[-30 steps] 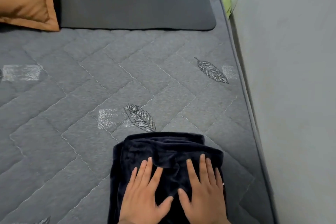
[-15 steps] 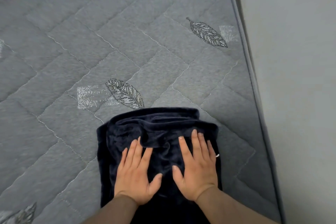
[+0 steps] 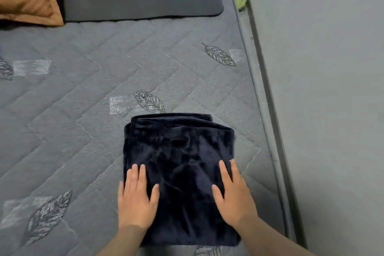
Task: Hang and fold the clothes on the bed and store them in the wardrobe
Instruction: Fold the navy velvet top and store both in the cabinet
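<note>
Both our hands have slid apart from the middle: our left hand (image 3: 136, 199) and right hand (image 3: 233, 195) now lie flat, fingers straight, along the side edges of the folded navy garment (image 3: 180, 151), which rests on the grey quilted mattress (image 3: 83, 120) near the wall (image 3: 322, 89).

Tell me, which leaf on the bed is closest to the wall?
The leaf up on the right, past the dark folded cloth, just by the bed's edge along the wall. The other leaves lie nearer the middle or left.
</note>
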The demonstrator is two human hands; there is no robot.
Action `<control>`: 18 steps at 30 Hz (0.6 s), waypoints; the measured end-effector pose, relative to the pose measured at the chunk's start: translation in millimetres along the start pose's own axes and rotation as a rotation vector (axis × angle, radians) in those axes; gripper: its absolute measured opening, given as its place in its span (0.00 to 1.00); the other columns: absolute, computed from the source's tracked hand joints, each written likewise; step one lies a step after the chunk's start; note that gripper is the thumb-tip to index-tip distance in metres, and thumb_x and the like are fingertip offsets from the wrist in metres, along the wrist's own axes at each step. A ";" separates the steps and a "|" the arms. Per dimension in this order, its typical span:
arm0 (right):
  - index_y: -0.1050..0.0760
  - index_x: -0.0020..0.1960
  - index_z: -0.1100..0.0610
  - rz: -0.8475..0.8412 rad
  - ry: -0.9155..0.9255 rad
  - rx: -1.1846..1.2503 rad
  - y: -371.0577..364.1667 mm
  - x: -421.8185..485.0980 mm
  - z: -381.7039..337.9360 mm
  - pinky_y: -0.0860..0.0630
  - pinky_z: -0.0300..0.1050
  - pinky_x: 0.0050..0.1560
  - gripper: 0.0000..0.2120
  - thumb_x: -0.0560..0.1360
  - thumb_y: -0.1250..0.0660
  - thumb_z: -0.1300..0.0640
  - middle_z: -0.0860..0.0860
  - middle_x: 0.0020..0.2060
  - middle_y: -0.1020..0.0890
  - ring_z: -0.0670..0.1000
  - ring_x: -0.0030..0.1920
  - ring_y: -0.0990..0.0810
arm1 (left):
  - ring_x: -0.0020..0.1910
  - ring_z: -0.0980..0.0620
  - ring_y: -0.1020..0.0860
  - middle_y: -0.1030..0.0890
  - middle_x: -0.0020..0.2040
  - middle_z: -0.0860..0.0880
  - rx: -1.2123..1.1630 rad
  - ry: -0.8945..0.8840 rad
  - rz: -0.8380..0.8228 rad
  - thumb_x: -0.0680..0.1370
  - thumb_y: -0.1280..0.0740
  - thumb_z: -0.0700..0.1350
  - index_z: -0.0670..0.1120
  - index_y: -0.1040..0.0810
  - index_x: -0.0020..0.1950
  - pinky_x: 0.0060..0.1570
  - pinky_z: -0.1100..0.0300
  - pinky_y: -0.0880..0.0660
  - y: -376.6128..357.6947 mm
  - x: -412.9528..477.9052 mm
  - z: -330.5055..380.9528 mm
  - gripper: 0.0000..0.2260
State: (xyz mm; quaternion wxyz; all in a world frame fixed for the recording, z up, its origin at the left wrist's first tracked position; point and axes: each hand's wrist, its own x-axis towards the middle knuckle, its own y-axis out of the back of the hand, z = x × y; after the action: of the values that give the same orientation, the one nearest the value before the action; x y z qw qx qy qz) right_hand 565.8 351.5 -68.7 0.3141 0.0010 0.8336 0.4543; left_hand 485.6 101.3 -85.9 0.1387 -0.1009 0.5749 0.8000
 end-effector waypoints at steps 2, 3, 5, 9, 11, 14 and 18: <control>0.49 0.79 0.44 -0.068 -0.188 0.277 -1.4 -31.7 13.4 0.34 0.48 0.72 0.31 0.79 0.43 0.39 0.44 0.75 0.39 0.50 0.74 0.36 | 0.73 0.42 0.35 0.35 0.75 0.41 -0.232 0.378 -0.020 0.77 0.34 0.56 0.45 0.36 0.76 0.72 0.45 0.38 0.2 -32.3 -15.9 0.30; 0.40 0.76 0.47 -0.085 -0.289 0.432 -1.8 -44.7 15.2 0.32 0.50 0.70 0.29 0.78 0.39 0.40 0.46 0.71 0.30 0.51 0.70 0.30 | 0.67 0.40 0.28 0.27 0.69 0.38 -0.408 0.556 -0.048 0.75 0.30 0.54 0.42 0.29 0.71 0.67 0.43 0.32 -0.6 -46.7 -21.7 0.27; 0.28 0.68 0.53 -0.161 -0.514 0.782 -1.3 -63.2 12.8 0.27 0.52 0.65 0.24 0.76 0.33 0.43 0.49 0.61 0.20 0.51 0.62 0.22 | 0.54 0.41 0.21 0.19 0.55 0.36 -0.685 0.744 -0.127 0.74 0.27 0.49 0.39 0.21 0.57 0.57 0.44 0.25 1.3 -69.4 -26.6 0.17; 0.23 0.61 0.56 -0.306 -0.560 1.046 8.5 -76.5 0.9 0.22 0.47 0.56 0.21 0.70 0.23 0.54 0.51 0.53 0.15 0.51 0.53 0.16 | 0.49 0.38 0.18 0.17 0.51 0.37 -1.189 0.935 -0.275 0.75 0.28 0.42 0.38 0.24 0.57 0.51 0.44 0.22 18.8 -76.5 -24.7 0.14; 0.24 0.62 0.59 -0.284 -0.565 1.067 15.3 -73.1 -4.7 0.23 0.54 0.60 0.23 0.69 0.23 0.60 0.53 0.53 0.15 0.54 0.53 0.16 | 0.49 0.38 0.18 0.18 0.53 0.37 -1.276 0.913 -0.269 0.75 0.30 0.38 0.38 0.25 0.58 0.47 0.45 0.21 34.3 -68.6 -22.3 0.14; 0.24 0.58 0.58 -0.246 -0.610 1.190 26.4 -70.4 -12.8 0.20 0.56 0.57 0.17 0.70 0.26 0.64 0.54 0.48 0.14 0.55 0.49 0.15 | 0.47 0.42 0.19 0.18 0.55 0.38 -1.295 0.843 -0.188 0.75 0.31 0.37 0.40 0.26 0.57 0.39 0.51 0.21 59.9 -62.9 -11.4 0.11; 0.26 0.59 0.59 -0.084 -0.608 1.167 46.7 -79.7 -27.9 0.18 0.54 0.50 0.21 0.67 0.27 0.58 0.55 0.49 0.15 0.56 0.47 0.15 | 0.48 0.53 0.20 0.23 0.58 0.55 -1.329 0.713 0.026 0.76 0.32 0.37 0.56 0.34 0.72 0.37 0.50 0.20 104.7 -75.2 10.2 0.28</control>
State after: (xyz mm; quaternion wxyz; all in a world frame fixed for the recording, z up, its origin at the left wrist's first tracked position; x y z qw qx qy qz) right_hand 601.8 335.0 19.3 0.5010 0.2668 0.8165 -0.1054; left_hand 520.9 71.5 34.9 -0.1550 -0.4094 -0.0177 0.8989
